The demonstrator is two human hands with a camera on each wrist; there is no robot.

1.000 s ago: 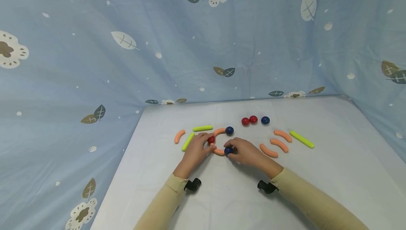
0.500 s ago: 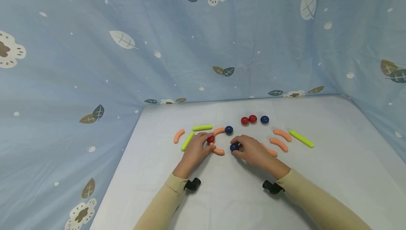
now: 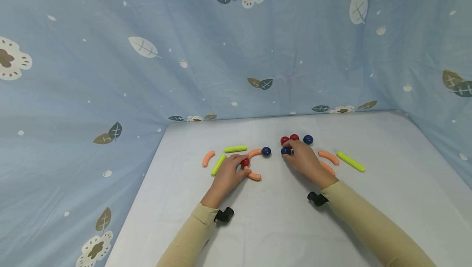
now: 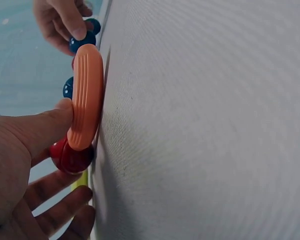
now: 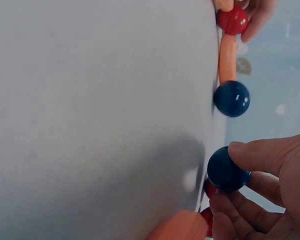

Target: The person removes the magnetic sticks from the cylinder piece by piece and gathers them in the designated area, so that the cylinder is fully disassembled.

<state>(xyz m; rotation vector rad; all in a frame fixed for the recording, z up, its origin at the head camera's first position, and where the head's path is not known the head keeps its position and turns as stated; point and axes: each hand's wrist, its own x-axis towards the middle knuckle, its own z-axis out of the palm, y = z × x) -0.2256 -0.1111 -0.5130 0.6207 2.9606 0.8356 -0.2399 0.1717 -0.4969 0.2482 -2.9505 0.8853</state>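
Note:
My left hand (image 3: 228, 173) grips a red ball (image 3: 245, 162) joined to two orange curved sticks. In the left wrist view its thumb presses the near orange curved stick (image 4: 87, 97), with fingers behind the ball (image 4: 72, 157). The far orange curved stick (image 3: 254, 152) ends at a blue ball (image 3: 266, 151); the near one's right end is bare. Between thumb and fingers my right hand (image 3: 304, 160) pinches another blue ball (image 5: 225, 170), just in front of two red balls (image 3: 284, 140).
Beyond the right hand sits a blue ball (image 3: 308, 139). Orange curved sticks (image 3: 329, 157) and a yellow-green straight stick (image 3: 350, 161) lie right. Left are two more yellow-green sticks (image 3: 236, 149) and an orange one (image 3: 208, 158). A patterned blue curtain (image 3: 206, 54) hangs behind the white table (image 3: 265, 226).
My right hand has drawn the blue ball off the near orange curved stick's end and carried it right and back, toward the red balls. The left hand has stayed put.

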